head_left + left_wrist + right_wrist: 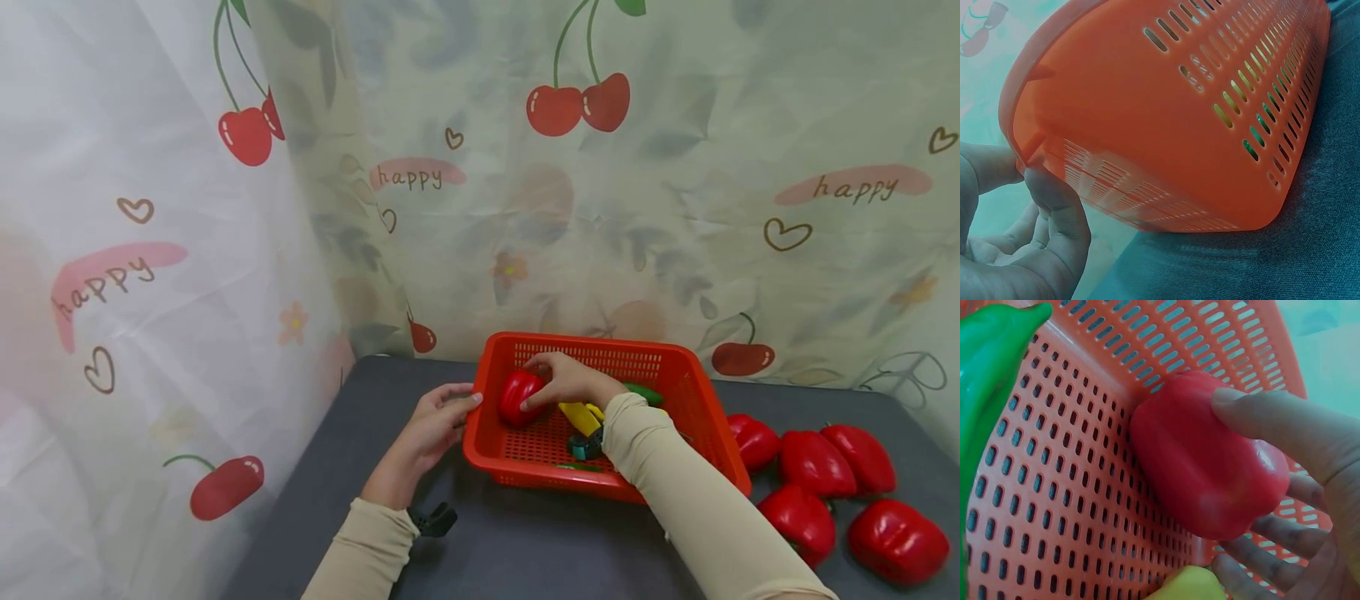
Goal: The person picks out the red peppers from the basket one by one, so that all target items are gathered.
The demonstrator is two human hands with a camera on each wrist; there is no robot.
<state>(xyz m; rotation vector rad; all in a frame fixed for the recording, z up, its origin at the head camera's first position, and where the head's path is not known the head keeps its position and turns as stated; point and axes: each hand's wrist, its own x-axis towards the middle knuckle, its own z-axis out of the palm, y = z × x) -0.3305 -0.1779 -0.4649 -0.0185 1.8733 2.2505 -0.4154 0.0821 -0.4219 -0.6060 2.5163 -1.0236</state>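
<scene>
A red bell pepper (pixel 519 398) is inside the orange-red plastic basket (pixel 600 492), near its left end. My right hand (pixel 573 379) reaches over the basket and grips this pepper; in the right wrist view the thumb lies across the red bell pepper (pixel 1204 456) and the other fingers curl behind it. With thumb and fingers, my left hand (pixel 438 421) pinches the basket's left rim, as the left wrist view shows beside the basket wall (pixel 1147 112). A yellow item (pixel 579 418) and a green pepper (pixel 991 369) also lie in the basket, partly hidden in the head view.
Several red bell peppers (pixel 817 462) lie on the dark grey table (pixel 525 542) to the right of the basket. A cherry-printed curtain (pixel 480 250) hangs behind and at the left of the table.
</scene>
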